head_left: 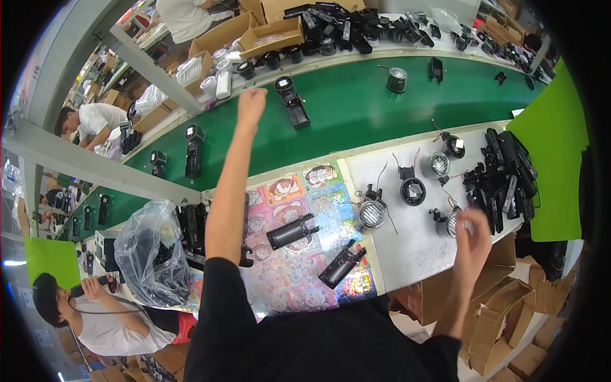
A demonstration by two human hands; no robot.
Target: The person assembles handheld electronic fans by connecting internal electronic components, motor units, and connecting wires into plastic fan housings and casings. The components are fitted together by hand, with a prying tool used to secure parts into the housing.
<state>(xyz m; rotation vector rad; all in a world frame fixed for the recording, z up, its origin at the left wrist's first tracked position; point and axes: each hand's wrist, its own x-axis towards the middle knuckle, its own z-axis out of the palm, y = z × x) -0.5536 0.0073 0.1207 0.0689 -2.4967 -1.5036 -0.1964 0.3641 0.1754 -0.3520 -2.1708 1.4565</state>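
Observation:
My left hand (252, 105) reaches out over the green conveyor belt, its fingers curled closed with nothing showing in them. Just right of it on the belt lies a black handheld lamp (293, 103) with a round head. At the right side of the bench, my right hand (475, 237) has its fingers curled at the edge of a round lamp head (452, 225) and partly hides it. More lamp heads with thin wires stand nearby, among them a clear-faced one (371, 214) and a dark one (413, 191). Two black housings (292, 232) (342, 263) lie on the colourful mat.
A pile of black parts (499, 178) lies beside a bright green panel (554, 153). A clear plastic bag (153, 254) sits left of my left arm. Cardboard boxes (499, 318) stand below right. More lamps (193, 151) rest on the belt (356, 102). Other people work to the left.

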